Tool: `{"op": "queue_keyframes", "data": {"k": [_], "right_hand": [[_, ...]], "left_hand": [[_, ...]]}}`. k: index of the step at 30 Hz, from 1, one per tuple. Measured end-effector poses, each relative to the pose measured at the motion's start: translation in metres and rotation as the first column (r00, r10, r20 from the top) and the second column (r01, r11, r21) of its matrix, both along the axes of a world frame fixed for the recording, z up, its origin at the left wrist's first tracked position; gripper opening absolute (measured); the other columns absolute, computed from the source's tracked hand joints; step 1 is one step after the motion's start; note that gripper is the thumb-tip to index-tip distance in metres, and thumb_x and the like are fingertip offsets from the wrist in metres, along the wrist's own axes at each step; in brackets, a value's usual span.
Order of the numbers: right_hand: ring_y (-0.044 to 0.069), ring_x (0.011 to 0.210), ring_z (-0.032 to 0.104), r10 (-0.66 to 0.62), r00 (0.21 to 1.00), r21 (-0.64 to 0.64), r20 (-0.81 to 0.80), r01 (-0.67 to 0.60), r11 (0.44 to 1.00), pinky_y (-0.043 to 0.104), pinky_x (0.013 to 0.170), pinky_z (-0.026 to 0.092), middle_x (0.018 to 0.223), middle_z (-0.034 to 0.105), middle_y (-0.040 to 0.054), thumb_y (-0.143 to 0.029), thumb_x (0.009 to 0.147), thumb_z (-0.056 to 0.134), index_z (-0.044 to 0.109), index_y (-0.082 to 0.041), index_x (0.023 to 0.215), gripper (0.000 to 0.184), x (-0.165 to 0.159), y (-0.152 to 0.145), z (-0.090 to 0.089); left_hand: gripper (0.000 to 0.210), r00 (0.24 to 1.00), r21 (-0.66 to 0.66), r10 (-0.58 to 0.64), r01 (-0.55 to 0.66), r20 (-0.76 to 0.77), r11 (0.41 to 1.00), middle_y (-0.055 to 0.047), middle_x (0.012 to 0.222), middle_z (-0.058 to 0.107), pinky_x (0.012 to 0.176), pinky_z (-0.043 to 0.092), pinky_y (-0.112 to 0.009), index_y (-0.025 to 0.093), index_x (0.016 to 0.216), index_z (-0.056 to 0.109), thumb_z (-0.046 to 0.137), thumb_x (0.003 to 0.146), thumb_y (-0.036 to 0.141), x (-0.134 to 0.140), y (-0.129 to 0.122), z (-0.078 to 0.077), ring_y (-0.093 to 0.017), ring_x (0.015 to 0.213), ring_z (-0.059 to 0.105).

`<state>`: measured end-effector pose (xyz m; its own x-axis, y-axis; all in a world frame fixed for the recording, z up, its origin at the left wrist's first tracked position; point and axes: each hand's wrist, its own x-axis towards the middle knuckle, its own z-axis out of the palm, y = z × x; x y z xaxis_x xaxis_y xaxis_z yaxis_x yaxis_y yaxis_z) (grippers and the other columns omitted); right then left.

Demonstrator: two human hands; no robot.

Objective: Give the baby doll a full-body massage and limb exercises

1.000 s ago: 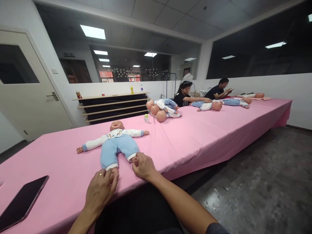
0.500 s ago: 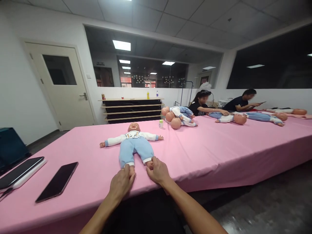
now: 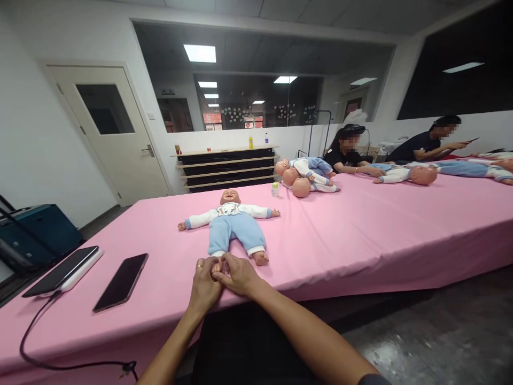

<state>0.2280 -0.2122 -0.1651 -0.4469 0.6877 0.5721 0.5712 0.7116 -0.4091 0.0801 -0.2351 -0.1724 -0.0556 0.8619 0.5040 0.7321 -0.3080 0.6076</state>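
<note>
A baby doll [image 3: 236,227] in a white top and light blue trousers lies on its back, arms spread and feet toward me. My left hand [image 3: 205,280] is closed around the doll's foot [image 3: 217,267] on the left side. My right hand [image 3: 239,274] is closed on that same foot from the other side, its thumb across the front. The two hands touch, and parts of the foot are hidden by the fingers. The doll's other foot [image 3: 261,258] lies free on the pink cloth [image 3: 312,246].
A dark phone [image 3: 121,282] and a device on a white power bank [image 3: 66,272] with a cable lie at left. Behind the doll stand a small green-capped bottle [image 3: 274,190] and several piled dolls [image 3: 301,187]. Two people sit at the far right, one touching another doll [image 3: 401,175].
My right hand has let go of the doll's right-side foot and moved left to join my left hand on the other foot. The view has tilted down slightly.
</note>
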Motion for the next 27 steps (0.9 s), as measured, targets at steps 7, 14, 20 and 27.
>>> {"op": "queue_keyframes", "data": {"k": [7,14,20,27], "right_hand": [[0.015,0.085,0.057,-0.055,0.995,0.109,0.084,0.045,0.993,0.025,0.074,0.038,0.090,0.062,0.0040,-0.045,0.090,0.050,0.055,-0.018,0.100,0.029,-0.001,0.006,-0.008],[0.016,0.079,0.060,-0.199,0.969,0.070,0.145,0.190,0.979,0.025,0.068,0.037,0.087,0.065,0.0066,-0.058,0.092,0.038,0.058,-0.017,0.100,0.046,-0.003,0.002,-0.010],[0.016,0.080,0.061,-0.227,0.956,0.047,0.184,0.222,0.974,0.025,0.068,0.038,0.089,0.066,0.0069,-0.056,0.095,0.031,0.056,-0.017,0.102,0.047,-0.002,0.003,-0.012],[0.016,0.078,0.058,-0.239,0.954,0.105,0.179,0.223,0.969,0.026,0.069,0.039,0.088,0.063,0.0067,-0.039,0.099,0.025,0.053,-0.015,0.099,0.037,-0.003,0.007,-0.019]], "left_hand": [[0.044,0.990,-0.065,-0.129,0.133,0.052,0.989,-0.007,0.117,0.051,0.094,0.048,-0.032,0.024,0.119,0.061,0.054,0.075,0.024,-0.004,0.002,-0.010,-0.018,0.109,0.053],[0.050,0.921,-0.199,-0.253,0.319,0.295,0.927,-0.006,0.131,0.055,0.110,0.037,-0.038,0.020,0.126,0.058,0.058,0.078,0.035,-0.018,0.007,-0.009,-0.021,0.122,0.051],[0.057,0.797,-0.235,-0.318,0.487,0.514,0.841,-0.007,0.134,0.054,0.112,0.035,-0.035,0.018,0.129,0.055,0.059,0.078,0.042,-0.020,0.011,-0.002,-0.021,0.125,0.049],[0.070,0.734,-0.360,-0.184,0.515,0.654,0.777,-0.007,0.083,0.067,0.058,0.049,-0.025,0.015,0.140,0.042,0.046,0.083,0.057,-0.002,0.007,0.023,-0.013,0.063,0.059]]}}
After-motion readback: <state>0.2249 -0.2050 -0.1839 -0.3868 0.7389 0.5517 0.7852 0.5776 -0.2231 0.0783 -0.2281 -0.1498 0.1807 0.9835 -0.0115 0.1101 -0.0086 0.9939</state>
